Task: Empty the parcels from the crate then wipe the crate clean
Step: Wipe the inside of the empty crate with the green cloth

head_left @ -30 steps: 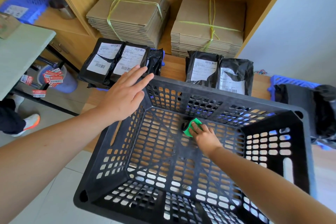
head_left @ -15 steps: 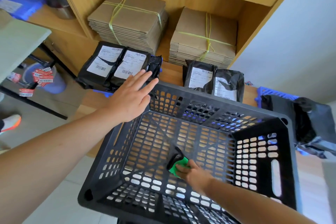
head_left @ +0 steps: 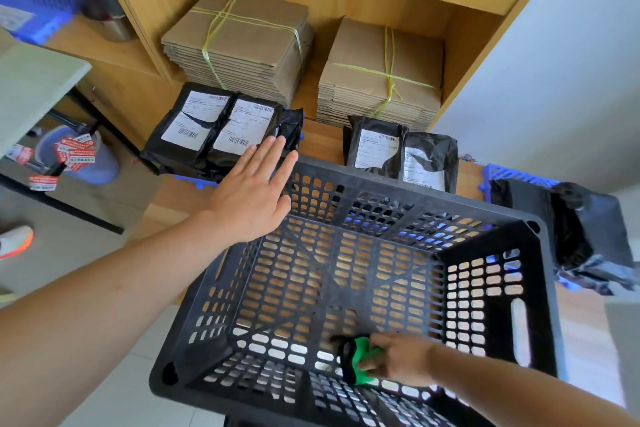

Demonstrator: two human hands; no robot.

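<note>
A black perforated plastic crate [head_left: 533, 295] stands in front of me with nothing inside but my hand and a cloth. My right hand [head_left: 401, 357] is shut on a green and black cloth [head_left: 360, 359], pressed against the crate floor near the front wall. My left hand [head_left: 252, 194] lies flat with fingers spread on the crate's far left corner rim. Black parcels with white labels [head_left: 221, 128] lie on the wooden surface beyond the crate at left. Two more black parcels [head_left: 401, 152] lie behind the far rim. Another black bag [head_left: 585, 232] rests at the right.
Two tied stacks of flat cardboard [head_left: 242, 45] sit in the wooden shelf [head_left: 485, 55] behind the parcels. A grey table [head_left: 31, 87] stands at left with a blue bucket [head_left: 90, 163] under it. A blue crate [head_left: 512, 173] sits under the right bag. A person's shoe [head_left: 17, 241] shows at far left.
My right hand has dragged the cloth from the middle of the crate floor back to the near wall. My left hand has stayed on the corner rim. The view has tilted slightly.
</note>
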